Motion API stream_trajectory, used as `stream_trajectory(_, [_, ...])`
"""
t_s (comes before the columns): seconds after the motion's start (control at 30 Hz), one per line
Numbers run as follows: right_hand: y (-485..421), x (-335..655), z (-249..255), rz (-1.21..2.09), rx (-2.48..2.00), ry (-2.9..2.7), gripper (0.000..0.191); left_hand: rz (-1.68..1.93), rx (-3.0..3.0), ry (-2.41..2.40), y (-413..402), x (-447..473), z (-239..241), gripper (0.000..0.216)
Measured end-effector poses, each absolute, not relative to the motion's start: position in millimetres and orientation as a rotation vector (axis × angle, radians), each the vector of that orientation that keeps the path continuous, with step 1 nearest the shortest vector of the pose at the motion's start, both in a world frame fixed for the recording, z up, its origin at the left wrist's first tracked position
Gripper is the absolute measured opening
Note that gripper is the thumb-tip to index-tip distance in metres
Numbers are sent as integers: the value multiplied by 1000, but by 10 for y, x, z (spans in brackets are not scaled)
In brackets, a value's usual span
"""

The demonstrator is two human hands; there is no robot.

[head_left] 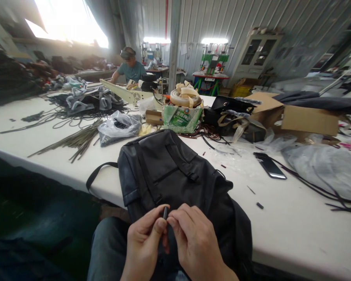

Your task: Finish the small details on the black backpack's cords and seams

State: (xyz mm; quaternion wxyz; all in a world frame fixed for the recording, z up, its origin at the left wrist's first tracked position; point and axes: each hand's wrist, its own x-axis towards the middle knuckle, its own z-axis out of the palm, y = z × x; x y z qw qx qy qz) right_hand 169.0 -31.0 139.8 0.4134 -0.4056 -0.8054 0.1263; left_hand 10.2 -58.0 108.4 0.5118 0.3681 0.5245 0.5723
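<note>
A black backpack (175,168) lies partly on the white table and hangs over its front edge onto my lap. Above its lower part, my left hand (148,238) pinches a small black cylindrical piece (165,212) between thumb and fingers. Close beside it, my right hand (193,238) has thumb and forefinger pressed together at the side of that piece. What those right fingertips grip, if anything, is too small or hidden to make out. A loose strap (101,169) loops out from the bag's left side.
The white table (292,230) carries a phone (270,166), a small black piece (260,205), plastic bags (119,127), cut strips (73,142), a green box with tape rolls (183,117) and an open carton (310,117). Across the table sits another person (131,68).
</note>
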Motion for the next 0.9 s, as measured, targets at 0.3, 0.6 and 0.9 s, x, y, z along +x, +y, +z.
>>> stream_trajectory(0.3, [-319, 1715, 1306, 422, -1055, -1985, 28, 1405, 994, 1377, -624, 164, 1079, 38])
stream_trajectory(0.6, [-434, 1868, 1383, 354, -1058, -2036, 23, 1404, 1079, 1346, -657, 98, 945, 37])
stream_trajectory(0.9, [-405, 1841, 1352, 320, -950, -2013, 19, 1485, 1223, 1159, -672, 102, 876, 26])
